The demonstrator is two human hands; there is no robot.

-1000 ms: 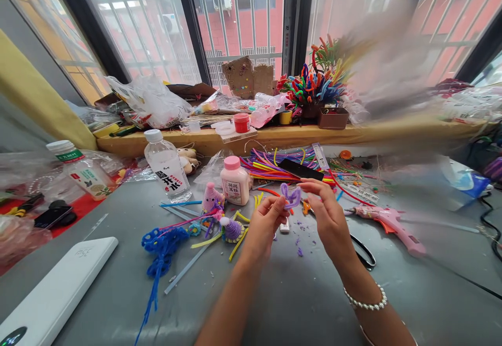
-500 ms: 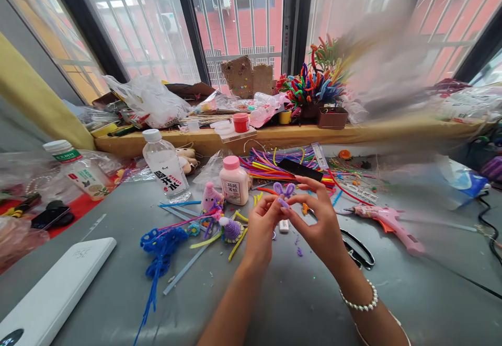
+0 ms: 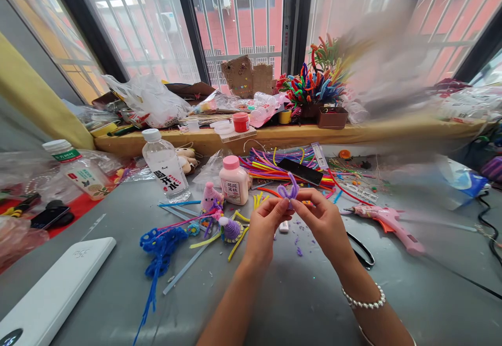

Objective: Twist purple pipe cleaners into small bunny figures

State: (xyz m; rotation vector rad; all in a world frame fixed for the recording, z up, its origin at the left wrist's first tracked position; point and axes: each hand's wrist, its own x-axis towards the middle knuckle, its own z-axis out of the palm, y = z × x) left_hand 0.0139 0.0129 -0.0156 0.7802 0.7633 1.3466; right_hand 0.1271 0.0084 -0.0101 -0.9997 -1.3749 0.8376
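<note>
Both hands meet above the grey table (image 3: 298,304), pinching a small purple pipe-cleaner piece (image 3: 289,189) bent into two loops like ears. My left hand (image 3: 263,228) grips its lower left side with closed fingers. My right hand (image 3: 321,223), with a pearl bracelet at the wrist, pinches it from the right. Purple fluff scraps (image 3: 298,251) lie on the table below the hands.
A pink glue gun (image 3: 386,219) and black scissors (image 3: 363,252) lie to the right. A pile of coloured pipe cleaners (image 3: 274,167), a pink-capped bottle (image 3: 234,180), a water bottle (image 3: 165,165), small pipe-cleaner figures (image 3: 219,212), blue pipe-cleaner work (image 3: 160,246) and a white device (image 3: 55,293) surround the hands.
The hands have drawn closer together and the purple piece has been turned and squeezed; its loops now stand up narrower above the fingertips.
</note>
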